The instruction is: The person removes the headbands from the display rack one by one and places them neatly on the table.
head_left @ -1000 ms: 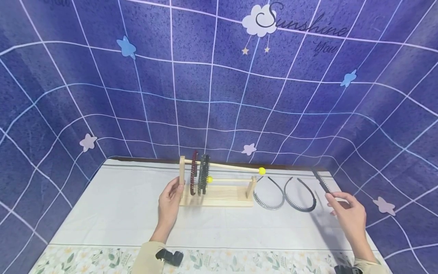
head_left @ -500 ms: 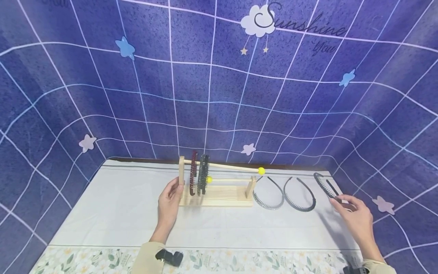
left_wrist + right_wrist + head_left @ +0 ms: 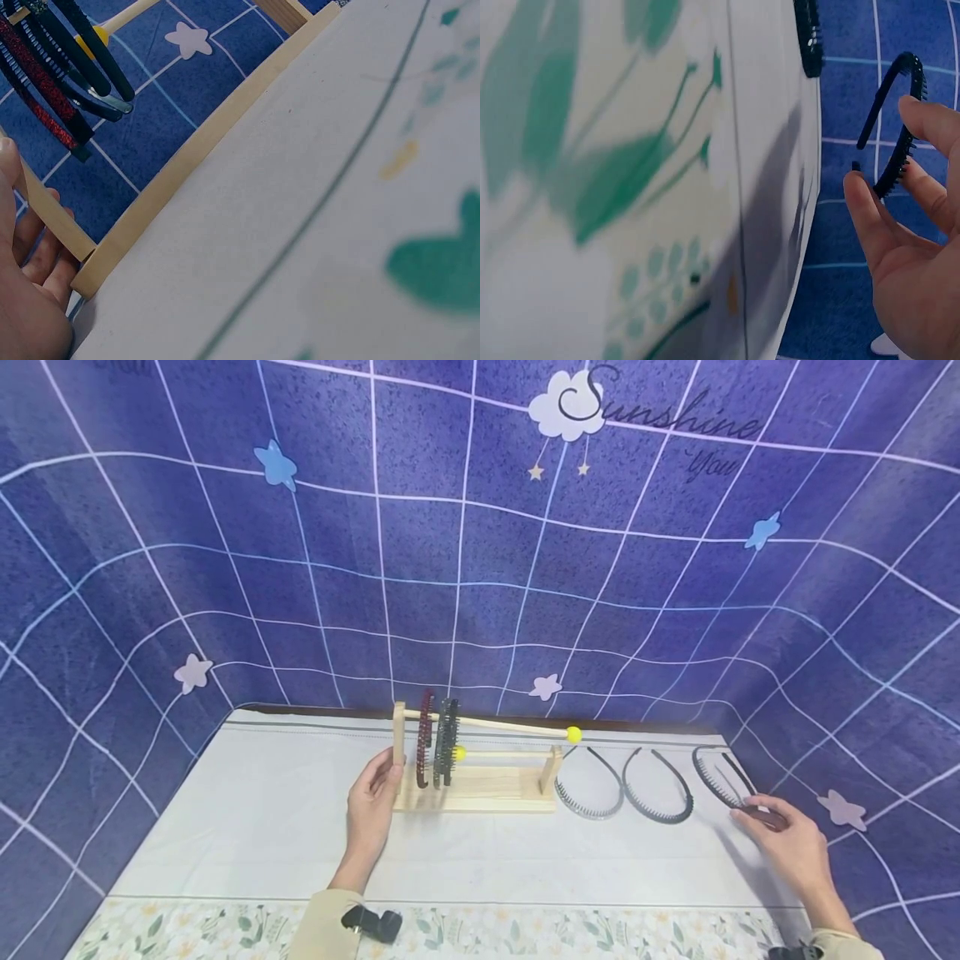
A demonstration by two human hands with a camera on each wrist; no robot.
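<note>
My left hand [image 3: 371, 797] grips the left post of a wooden rack [image 3: 480, 785] with two rods ending in yellow balls. A dark red toothed headband [image 3: 423, 743] and dark toothed headbands [image 3: 446, 747] hang on the upper rod near that post. In the left wrist view, my fingers curl behind the post [image 3: 56, 221]. At the right, my right hand [image 3: 791, 852] pinches a dark toothed headband [image 3: 716, 787] between thumb and fingers, its loop pointing away from me. The right wrist view shows that headband [image 3: 900, 161] raised, teeth facing outward.
Right of the rack, a grey toothed headband [image 3: 588, 814] and a black one [image 3: 660, 817] lie side by side on the white cloth [image 3: 262, 827]. A blue gridded curtain [image 3: 480, 568] encloses the back and sides. A floral strip [image 3: 450, 931] edges the cloth's front.
My right hand has moved right and a little towards me. The headband in it has turned from nearly edge-on to show its open loop. The left hand and rack have stayed put.
</note>
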